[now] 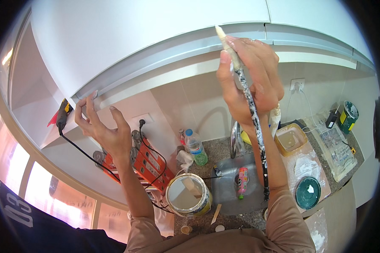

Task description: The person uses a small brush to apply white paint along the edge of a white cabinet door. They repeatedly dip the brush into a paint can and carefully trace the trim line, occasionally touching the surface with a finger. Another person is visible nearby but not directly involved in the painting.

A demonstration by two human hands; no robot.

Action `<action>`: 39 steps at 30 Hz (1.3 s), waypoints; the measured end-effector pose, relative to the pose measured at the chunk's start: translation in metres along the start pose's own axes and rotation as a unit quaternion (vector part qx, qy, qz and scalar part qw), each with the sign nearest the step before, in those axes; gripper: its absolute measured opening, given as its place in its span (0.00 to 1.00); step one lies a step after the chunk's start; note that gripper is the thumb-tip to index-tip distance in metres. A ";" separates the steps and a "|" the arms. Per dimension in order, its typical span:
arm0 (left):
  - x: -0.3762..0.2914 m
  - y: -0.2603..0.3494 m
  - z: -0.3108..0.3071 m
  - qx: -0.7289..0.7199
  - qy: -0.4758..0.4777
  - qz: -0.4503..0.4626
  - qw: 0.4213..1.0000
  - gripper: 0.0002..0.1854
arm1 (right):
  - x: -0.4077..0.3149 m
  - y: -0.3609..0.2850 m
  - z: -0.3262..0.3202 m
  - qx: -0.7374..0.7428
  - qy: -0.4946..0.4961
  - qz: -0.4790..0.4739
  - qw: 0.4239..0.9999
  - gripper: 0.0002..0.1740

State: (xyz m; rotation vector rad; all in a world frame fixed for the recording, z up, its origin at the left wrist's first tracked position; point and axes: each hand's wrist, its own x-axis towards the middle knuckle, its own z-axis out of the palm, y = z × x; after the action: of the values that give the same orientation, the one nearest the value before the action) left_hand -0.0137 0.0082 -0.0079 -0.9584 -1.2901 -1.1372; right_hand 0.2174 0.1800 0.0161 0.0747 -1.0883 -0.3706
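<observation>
My right hand (256, 72) grips a slim artist's brush (252, 107) with a black handle spattered in white. Pale wrapping covers the brush's upper part, and its tip points up at the lower edge of a white cabinet door (164, 19). A grey recessed strip (177, 44) runs beneath the door. My left hand (104, 126) is raised near the left end of that strip, fingers apart. A pale smear marks one of its fingertips; whether that finger touches the cabinet, I cannot tell.
Below lie a sink (221, 196) with a pink bottle (242, 182), an open paint bucket (190, 196), a plastic bottle (196, 148) and a yellowish tray (291, 139). An orange ladder (152, 158) and a corded power tool (63, 114) are left. Another person's dark sleeve (50, 218) shows lower left.
</observation>
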 end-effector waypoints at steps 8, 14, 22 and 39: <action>0.001 0.001 -0.001 -0.007 0.001 0.008 1.000 0.29 | 0.000 -0.002 0.001 0.007 0.023 0.032 0.999 0.19; 0.002 0.003 -0.002 0.002 -0.003 0.001 1.000 0.30 | 0.001 0.000 0.002 0.010 0.017 0.011 1.000 0.19; 0.000 0.002 -0.002 -0.005 0.000 0.001 1.000 0.30 | 0.001 0.002 -0.001 0.016 0.036 0.037 0.999 0.19; 0.003 0.002 -0.003 0.003 -0.007 0.001 1.000 0.30 | 0.004 0.003 -0.003 -0.011 0.033 0.016 0.999 0.17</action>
State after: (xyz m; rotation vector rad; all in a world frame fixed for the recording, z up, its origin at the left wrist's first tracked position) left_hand -0.0108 0.0055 -0.0055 -0.9645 -1.3018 -1.1266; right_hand 0.2227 0.1808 0.0188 0.0497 -1.0183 -0.3484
